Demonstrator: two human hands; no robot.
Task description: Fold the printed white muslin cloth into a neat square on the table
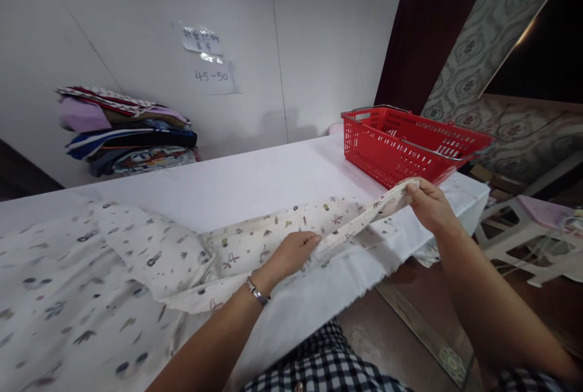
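A cream cloth (150, 252) printed with small plants and animals lies spread over the white-covered table (255, 182). My left hand (295, 250), with a metal bracelet on its wrist, pinches a fold of the cloth near the table's front edge. My right hand (430, 205) grips the cloth's far end and holds it lifted a little above the table, just in front of the red plastic basket (405, 146). The stretch of cloth between my two hands is pulled taut.
A stack of folded clothes (130, 137) sits at the back left against the white wall. A paper note (203, 40) and the writing "45-50" are on the wall. White plastic furniture (523, 237) stands on the floor to the right.
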